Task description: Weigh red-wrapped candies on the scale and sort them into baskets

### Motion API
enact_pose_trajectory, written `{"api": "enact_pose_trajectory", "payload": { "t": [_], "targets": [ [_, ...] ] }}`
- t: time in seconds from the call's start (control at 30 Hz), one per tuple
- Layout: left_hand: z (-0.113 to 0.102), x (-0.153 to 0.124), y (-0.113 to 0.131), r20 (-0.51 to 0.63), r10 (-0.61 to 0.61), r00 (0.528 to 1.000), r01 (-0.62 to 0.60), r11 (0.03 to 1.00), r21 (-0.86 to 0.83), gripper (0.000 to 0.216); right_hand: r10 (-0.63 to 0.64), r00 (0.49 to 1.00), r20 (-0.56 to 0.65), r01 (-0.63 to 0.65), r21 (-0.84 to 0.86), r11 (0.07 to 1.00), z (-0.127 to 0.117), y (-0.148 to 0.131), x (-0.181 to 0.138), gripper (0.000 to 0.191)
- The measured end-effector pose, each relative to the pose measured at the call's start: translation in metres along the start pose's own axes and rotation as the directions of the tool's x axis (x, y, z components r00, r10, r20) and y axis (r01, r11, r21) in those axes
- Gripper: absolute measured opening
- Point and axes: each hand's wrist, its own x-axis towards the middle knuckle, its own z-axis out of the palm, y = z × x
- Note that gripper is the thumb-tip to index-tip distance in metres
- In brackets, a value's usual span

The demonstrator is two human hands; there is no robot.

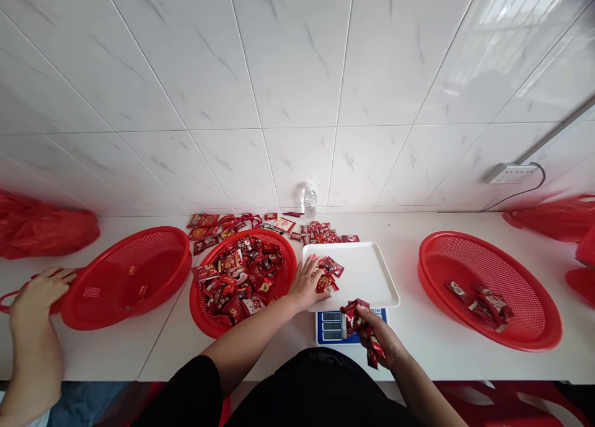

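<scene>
My left hand [305, 284] reaches over the near left corner of a white tray [367, 278] that sits on a blue digital scale [332, 326]. Its fingers are stretched out and rest on a small pile of red candy packets [331, 274] on the tray. My right hand [382, 339] hovers just in front of the scale, closed round a bunch of red candy packets [356, 312]. A red basket [244, 278] heaped with the same wrapped candies stands just left of the tray.
Another person's hand [39, 290] grips the rim of a nearly empty red basket [134, 272] at the left. A red basket [488, 287] with a few packets stands at the right. Loose packets [320, 232] and a water bottle [309, 204] line the tiled wall. Red bags lie at both ends.
</scene>
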Motion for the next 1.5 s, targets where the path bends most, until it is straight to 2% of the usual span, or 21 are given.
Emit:
{"api": "enact_pose_trajectory", "payload": {
  "t": [0.07,0.23,0.33,0.43,0.5,0.53,0.6,0.67,0.7,0.77,0.83,0.87,0.93,1.03,1.2,1.3,1.43,1.5],
  "targets": [
    [0.002,-0.002,0.000,-0.018,-0.021,1.000,0.021,1.000,0.007,0.040,0.007,1.000,0.013,-0.007,0.003,1.000,0.001,0.001,0.001,0.030],
    [0.007,0.003,0.000,-0.046,-0.044,0.998,0.043,0.999,-0.026,0.012,0.001,1.000,0.025,-0.001,0.001,1.000,0.002,0.001,0.003,0.030],
    [0.005,0.007,0.000,-0.099,-0.067,0.993,0.056,0.992,-0.110,0.016,-0.007,1.000,0.008,0.007,0.004,1.000,0.000,0.001,0.002,0.031],
    [-0.003,0.010,0.003,-0.188,-0.169,0.967,0.109,0.951,-0.290,0.018,-0.004,1.000,0.006,0.004,0.012,1.000,-0.001,0.002,0.001,0.031],
    [-0.010,0.011,0.008,-0.215,-0.297,0.931,0.162,0.859,-0.485,0.014,-0.004,1.000,0.003,0.003,0.015,1.000,-0.002,0.003,0.001,0.029],
    [-0.013,0.010,0.011,-0.200,-0.372,0.906,0.188,0.779,-0.598,0.014,-0.003,1.000,-0.002,0.003,0.013,1.000,-0.002,0.003,0.001,0.029],
    [-0.017,0.006,0.019,-0.083,-0.474,0.876,0.225,0.556,-0.800,0.022,-0.001,1.000,-0.005,0.001,0.007,1.000,-0.001,0.003,0.001,0.029],
    [-0.016,-0.001,0.027,0.122,-0.421,0.899,0.284,0.346,-0.894,0.031,0.000,1.000,0.000,0.000,0.000,1.000,0.001,0.003,0.001,0.030],
    [-0.013,-0.005,0.031,0.222,-0.347,0.911,0.332,0.296,-0.896,0.034,0.000,1.000,0.004,0.000,-0.001,1.000,0.002,0.003,0.002,0.030],
    [-0.005,-0.013,0.036,0.347,-0.233,0.908,0.408,0.316,-0.856,0.036,-0.002,1.000,0.010,0.002,-0.002,1.000,0.004,0.003,0.002,0.030],
    [0.002,-0.018,0.036,0.355,-0.264,0.897,0.432,0.349,-0.831,0.036,-0.001,1.000,0.008,0.001,-0.001,1.000,0.005,0.003,0.002,0.030],
    [0.005,-0.019,0.035,0.335,-0.310,0.890,0.431,0.333,-0.839,0.036,-0.002,1.000,0.007,0.002,0.001,1.000,0.006,0.002,0.002,0.030],
    [0.005,-0.018,0.030,0.328,-0.381,0.865,0.431,0.227,-0.873,0.035,-0.005,1.000,0.003,0.005,0.003,1.000,0.008,0.000,0.001,0.030],
    [-0.001,-0.017,0.021,0.394,-0.397,0.829,0.451,0.058,-0.891,0.035,0.013,1.000,0.012,-0.013,-0.002,1.000,0.012,-0.004,0.001,0.033],
    [-0.007,-0.019,0.018,0.394,-0.477,0.786,0.402,-0.090,-0.911,0.029,0.052,0.996,0.074,-0.051,-0.015,0.999,0.022,-0.006,0.003,0.039],
    [-0.007,-0.019,0.021,0.408,-0.495,0.767,0.418,-0.095,-0.903,0.030,0.053,0.994,0.092,-0.052,-0.009,0.999,0.025,-0.004,0.007,0.038],
    [-0.011,-0.022,0.028,0.400,-0.477,0.782,0.496,0.089,-0.864,0.059,0.048,0.996,0.076,-0.047,-0.013,0.999,0.029,-0.008,0.007,0.037],
    [-0.015,-0.026,0.035,0.390,-0.454,0.801,0.490,0.124,-0.863,0.060,-0.028,0.998,0.055,0.029,-0.033,0.999,0.036,-0.014,0.004,0.035]
  ]
}}
